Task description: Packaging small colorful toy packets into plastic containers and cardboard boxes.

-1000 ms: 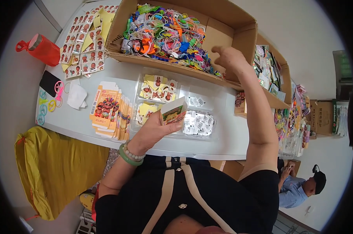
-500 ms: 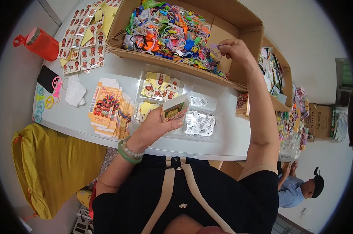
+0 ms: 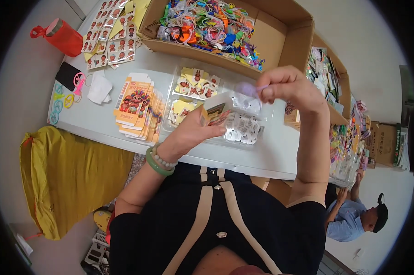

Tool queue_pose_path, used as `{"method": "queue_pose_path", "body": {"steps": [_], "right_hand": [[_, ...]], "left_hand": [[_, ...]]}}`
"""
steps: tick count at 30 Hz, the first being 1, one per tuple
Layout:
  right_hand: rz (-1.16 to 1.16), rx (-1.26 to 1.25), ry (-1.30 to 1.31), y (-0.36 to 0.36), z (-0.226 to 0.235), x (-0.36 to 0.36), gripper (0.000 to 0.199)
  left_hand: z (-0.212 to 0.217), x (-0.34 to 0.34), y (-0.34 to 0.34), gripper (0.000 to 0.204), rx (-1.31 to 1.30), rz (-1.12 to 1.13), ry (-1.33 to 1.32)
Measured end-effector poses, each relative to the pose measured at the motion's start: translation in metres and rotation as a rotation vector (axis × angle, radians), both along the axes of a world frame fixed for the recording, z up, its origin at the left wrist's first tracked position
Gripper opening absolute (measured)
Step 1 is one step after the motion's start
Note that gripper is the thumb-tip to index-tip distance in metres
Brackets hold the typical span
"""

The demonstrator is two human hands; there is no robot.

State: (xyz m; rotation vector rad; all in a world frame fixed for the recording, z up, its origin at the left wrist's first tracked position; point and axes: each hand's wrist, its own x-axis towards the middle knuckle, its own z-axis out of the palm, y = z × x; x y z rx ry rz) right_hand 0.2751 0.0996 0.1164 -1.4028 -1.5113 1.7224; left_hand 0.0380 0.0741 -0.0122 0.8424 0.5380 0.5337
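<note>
My left hand (image 3: 191,133) is closed around a small printed carton (image 3: 217,111) whose top is open and tilted toward the right. Just above and right of it, my right hand (image 3: 291,89) pinches a translucent purple trinket (image 3: 247,90), blurred by motion. Beneath both lies a clear divided tray (image 3: 169,94). Character stickers (image 3: 198,83) fill its left compartments, and small silver packets (image 3: 242,129) lie in a right one. A stack of flat orange cartons (image 3: 136,107) sits left of the tray. Behind stands a cardboard box (image 3: 287,34) heaped with colourful trinkets (image 3: 211,27).
At the table's left are a red bottle (image 3: 62,37), a phone (image 3: 68,75), pink scissors (image 3: 79,81), a white tissue (image 3: 99,89) and sticker sheets (image 3: 120,48). Yellow cloth (image 3: 76,178) hangs below. Another box (image 3: 344,85) holds packets; a person (image 3: 351,220) is at far right.
My right hand has come out of the trinket box toward the carton, carrying the purple trinket. My left hand still holds the carton. The whole view has shifted slightly.
</note>
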Motion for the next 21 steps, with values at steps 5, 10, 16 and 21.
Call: {"method": "queue_pose_path", "body": {"steps": [5, 10, 16, 21], "right_hand": [[0.265, 0.314, -0.492, -0.021, -0.011, -0.041, 0.009], [0.222, 0.903, -0.818, -0.052, -0.013, -0.064, 0.009], [0.203, 0.887, -0.722, -0.072, -0.024, -0.075, 0.017], [0.242, 0.8, -0.625, -0.078, -0.02, -0.072, 0.021]], "left_hand": [[0.0, 0.0, -0.01, 0.054, 0.171, -0.088, 0.076], [0.007, -0.006, -0.016, 0.045, 0.129, -0.175, 0.097], [0.015, -0.005, -0.017, 0.038, 0.048, -0.212, 0.026], [0.008, -0.006, -0.017, 0.04, 0.071, -0.26, 0.087]]}}
